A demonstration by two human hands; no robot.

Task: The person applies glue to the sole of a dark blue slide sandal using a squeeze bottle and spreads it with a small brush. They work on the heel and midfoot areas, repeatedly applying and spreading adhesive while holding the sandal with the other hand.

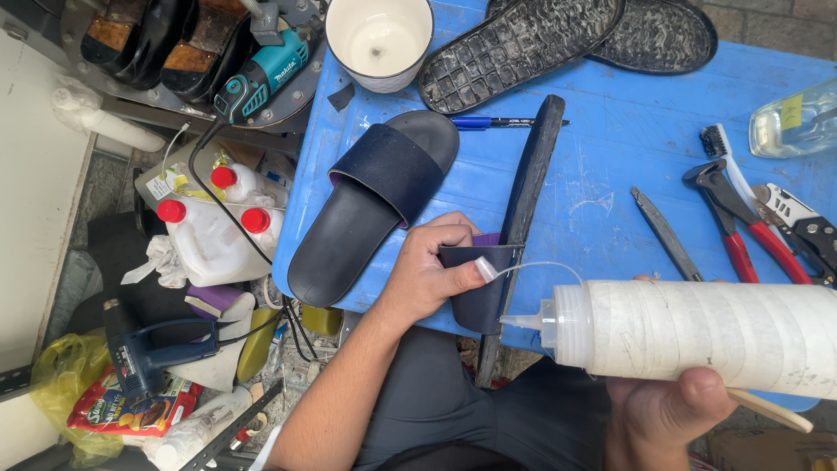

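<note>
Left hand (427, 279) pinching the loose dark strap (478, 288) of a slide sandal (523, 201) stood on edge, thumb on the strap's outer face, fingers curled behind; grip pressed tight on the strap. Right hand (663, 410) wrapped round a white squeeze bottle (697, 336), fingers closed on it w/ a thin wooden stick (776, 412) tucked under; bottle lying sideways, nozzle tip just at the strap's edge, cap dangling on its thin tether above the nozzle. Sandal's lower end hanging past the near edge of the blue surface (610, 157), over the lap. Left of that sandal, flat on the surface: the matching dark slide (375, 205), strap on. Beyond the sandal's far tip: blue pen (488, 123), then two black treaded soles (523, 48), white cup (379, 39) to their left. Right of the sandal: slim metal blade (664, 234), red-handled pliers (741, 227), toothbrush (724, 157), clear bottle (798, 122) near the far right edge. Off the surface, left of the slide: teal power tool (261, 74), white jugs w/ red caps (214, 231), blue heat gun (148, 353) on the floor clutter.
</note>
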